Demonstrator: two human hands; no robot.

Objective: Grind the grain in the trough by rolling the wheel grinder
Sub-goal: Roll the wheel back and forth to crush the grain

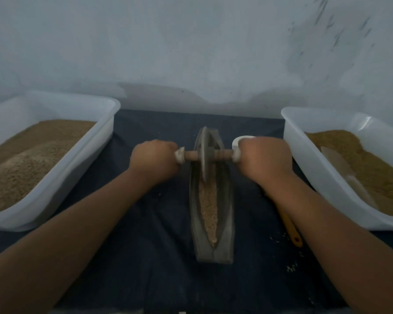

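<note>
At frame centre I have the left hand [153, 158] and right hand [264, 158] each curled tight round one axle end of the wheel grinder [205, 155]. Its disc stands upright in the far half of the trough [194, 200], and the grain [208, 207] lies in the groove toward the lower frame. White tubs [109, 114] flank it on the bench

**Pale wall, dark cloth, dim light**

Ahead of you, from 10 to 2 o'clock, a bare, pale blue-grey wall [168, 41] fills the upper half of your view. At 1 o'clock it carries a patch of dark scuff marks [336, 35], streaked and blurred. A soft shadow [159, 94] lies along the wall's foot at 12 o'clock. Below it, a dark blue cloth [145, 257] covers the work surface down to 6 o'clock. The light is dim, cool and even.
</note>
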